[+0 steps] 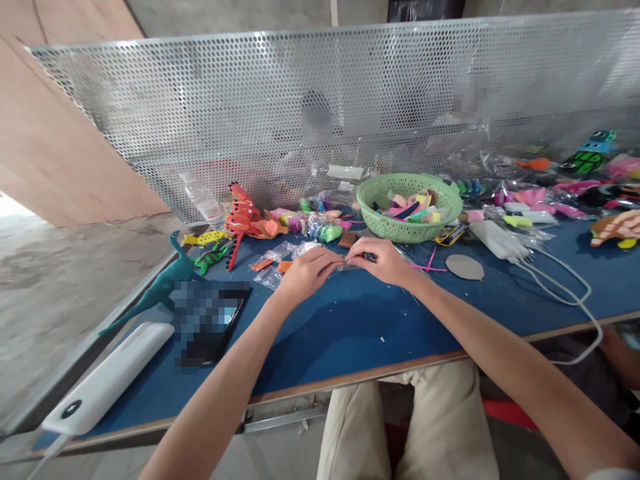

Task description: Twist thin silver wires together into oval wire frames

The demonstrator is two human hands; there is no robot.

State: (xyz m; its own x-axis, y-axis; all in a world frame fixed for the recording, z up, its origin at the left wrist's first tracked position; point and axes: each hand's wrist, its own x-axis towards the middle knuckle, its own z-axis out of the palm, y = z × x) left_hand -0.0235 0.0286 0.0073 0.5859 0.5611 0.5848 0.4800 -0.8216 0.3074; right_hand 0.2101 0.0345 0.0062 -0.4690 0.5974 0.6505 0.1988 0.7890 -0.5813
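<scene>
Over the blue tabletop point(345, 333), my left hand point(311, 272) and my right hand point(376, 260) meet with fingertips pinched close together. Whatever sits between the fingers is too small to make out; a dark bit shows at my right hand. A brown block of clay point(349, 240) lies just beyond the fingertips. Beside my left hand are clear bags with orange clay pieces point(263, 265). Thin wires and a pink crossed strip point(431, 261) lie to the right of my right hand, near a grey oval disc point(465, 267).
A green basket point(367, 217) of colourful packets stands behind my hands. Left are a red dinosaur figure point(243, 217), a teal long-necked dinosaur point(163, 283), a phone point(215, 323) and a white power bank point(110, 377). Right are a white charger with cables point(497, 239). A perforated metal screen point(225, 100) borders the back.
</scene>
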